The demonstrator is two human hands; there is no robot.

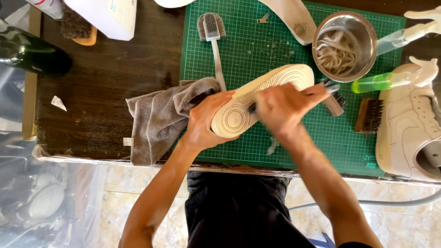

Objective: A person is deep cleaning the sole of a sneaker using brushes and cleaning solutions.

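A cream sneaker lies sole-up over the green cutting mat. My left hand grips its heel end, next to a grey towel. My right hand is closed on a small dark-bristled brush and presses it against the sole's side; the hand is motion-blurred. Part of the brush handle is hidden under my fingers.
A long-handled brush lies on the mat. A steel bowl holds white laces. A green spray bottle, a wooden brush and a second sneaker sit at the right. A dark bottle lies far left.
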